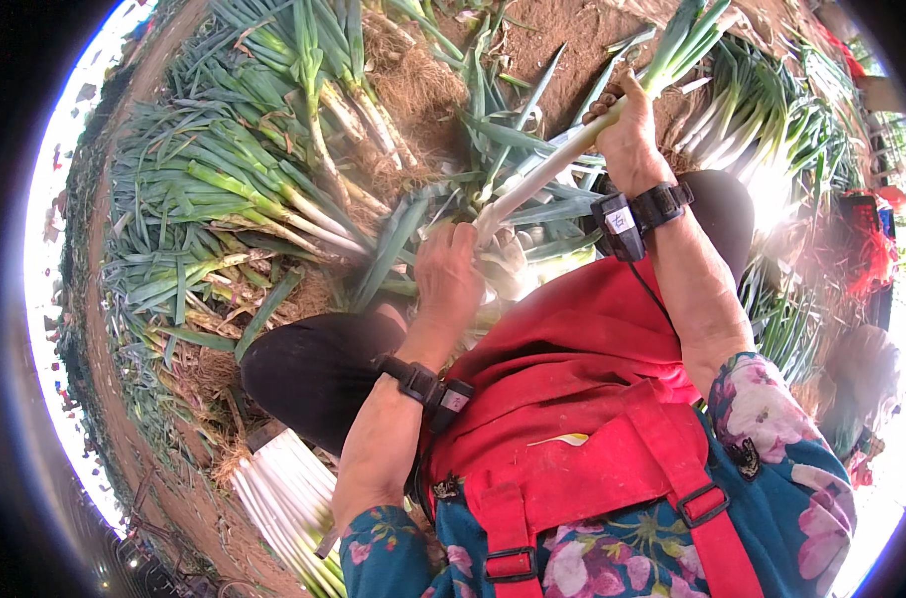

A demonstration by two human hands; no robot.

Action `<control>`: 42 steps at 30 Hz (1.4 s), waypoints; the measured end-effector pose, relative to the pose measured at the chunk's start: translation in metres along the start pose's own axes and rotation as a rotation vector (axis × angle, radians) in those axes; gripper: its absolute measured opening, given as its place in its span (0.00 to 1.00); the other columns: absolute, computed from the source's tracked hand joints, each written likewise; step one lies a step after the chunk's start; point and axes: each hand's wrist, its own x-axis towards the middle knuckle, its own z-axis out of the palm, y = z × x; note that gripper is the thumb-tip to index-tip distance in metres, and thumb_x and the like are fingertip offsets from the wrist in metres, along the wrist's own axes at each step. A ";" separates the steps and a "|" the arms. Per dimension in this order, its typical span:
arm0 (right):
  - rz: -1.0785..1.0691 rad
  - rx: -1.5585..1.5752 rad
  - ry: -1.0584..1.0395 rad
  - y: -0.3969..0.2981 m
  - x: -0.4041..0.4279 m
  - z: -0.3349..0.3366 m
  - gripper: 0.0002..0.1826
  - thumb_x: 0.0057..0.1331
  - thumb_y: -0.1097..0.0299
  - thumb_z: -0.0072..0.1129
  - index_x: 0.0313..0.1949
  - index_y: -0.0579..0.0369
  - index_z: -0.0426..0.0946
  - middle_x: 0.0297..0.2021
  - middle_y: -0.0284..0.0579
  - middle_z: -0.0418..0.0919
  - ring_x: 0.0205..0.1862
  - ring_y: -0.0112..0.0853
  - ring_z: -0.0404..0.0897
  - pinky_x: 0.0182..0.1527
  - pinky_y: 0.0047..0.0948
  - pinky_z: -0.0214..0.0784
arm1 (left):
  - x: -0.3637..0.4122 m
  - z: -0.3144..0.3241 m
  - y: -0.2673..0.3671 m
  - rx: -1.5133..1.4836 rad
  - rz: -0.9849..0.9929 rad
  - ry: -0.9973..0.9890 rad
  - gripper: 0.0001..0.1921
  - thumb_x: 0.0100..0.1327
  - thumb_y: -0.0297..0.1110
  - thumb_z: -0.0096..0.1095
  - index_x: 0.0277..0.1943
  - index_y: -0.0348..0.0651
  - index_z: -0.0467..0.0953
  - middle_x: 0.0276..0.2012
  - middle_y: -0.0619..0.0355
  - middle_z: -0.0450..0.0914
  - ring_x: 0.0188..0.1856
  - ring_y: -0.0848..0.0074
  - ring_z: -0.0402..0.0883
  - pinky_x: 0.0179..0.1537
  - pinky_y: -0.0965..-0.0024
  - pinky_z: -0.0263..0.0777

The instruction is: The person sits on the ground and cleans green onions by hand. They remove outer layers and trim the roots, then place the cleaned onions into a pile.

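In the head view, my right hand [628,127] grips a long green onion [546,172] below its green leaves. Its white shaft slants down and left towards my left hand [450,265]. The fingers of my left hand are curled at the root end, which they partly hide. Under the shaft and between my knees lie loose green leaves [553,209] and pale stripped layers [509,265]. A red apron [572,344] covers my lap.
Untrimmed green onions [273,202] with dry roots [415,82] are heaped on the left. A bundle with clean white shafts [285,493] lies by my left knee [311,366]. More onions [751,112] lie at upper right, on brown soil [550,30]. Red netting [875,261] hangs at far right.
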 end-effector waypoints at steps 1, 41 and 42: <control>0.013 0.009 -0.017 0.000 0.000 0.000 0.11 0.68 0.58 0.65 0.38 0.46 0.72 0.27 0.35 0.70 0.23 0.33 0.70 0.26 0.43 0.66 | -0.001 0.003 -0.001 0.013 -0.004 0.010 0.14 0.52 0.23 0.68 0.41 0.42 0.73 0.39 0.49 0.77 0.45 0.52 0.78 0.46 0.52 0.72; 0.090 0.130 -0.755 -0.039 -0.042 0.018 0.13 0.64 0.56 0.59 0.31 0.51 0.70 0.20 0.32 0.63 0.24 0.29 0.63 0.30 0.30 0.57 | 0.039 -0.024 0.008 -0.038 -0.057 -0.106 0.04 0.56 0.32 0.69 0.34 0.45 0.85 0.31 0.51 0.82 0.33 0.57 0.83 0.37 0.59 0.76; 0.093 0.137 -0.759 -0.041 -0.041 0.018 0.13 0.64 0.56 0.59 0.31 0.51 0.70 0.20 0.32 0.63 0.24 0.29 0.63 0.30 0.30 0.56 | 0.036 -0.023 0.003 -0.038 -0.062 -0.092 0.04 0.57 0.31 0.68 0.34 0.44 0.85 0.30 0.51 0.82 0.30 0.58 0.83 0.35 0.61 0.75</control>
